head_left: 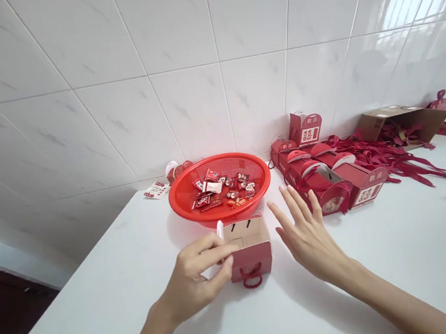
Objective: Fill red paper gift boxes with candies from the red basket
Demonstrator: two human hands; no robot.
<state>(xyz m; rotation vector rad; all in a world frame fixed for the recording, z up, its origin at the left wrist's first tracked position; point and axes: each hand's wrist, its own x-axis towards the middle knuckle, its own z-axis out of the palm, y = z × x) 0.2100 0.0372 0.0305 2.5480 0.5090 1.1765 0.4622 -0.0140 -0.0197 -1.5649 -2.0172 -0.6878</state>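
A small red box [253, 261] with its top open and a red cord loop on its near side stands on the white table. My left hand [203, 272] is at its left side, thumb and fingers closed on the box's edge. To the right of the box, my right hand [306, 232] hovers with fingers spread and nothing in it. Just behind the box sits a red plastic basket [179, 205], which holds several wrapped candies [213, 187]. The inside of the open box shows bare cardboard where it is visible.
Several red gift boxes [314, 177] stand together at the right of the basket. Dark red ribbons [384, 158] spill from a brown cardboard box [424, 120] farther right. A printed card [156, 190] lies left of the basket. A tiled wall [184, 117] rises behind the table [137, 264].
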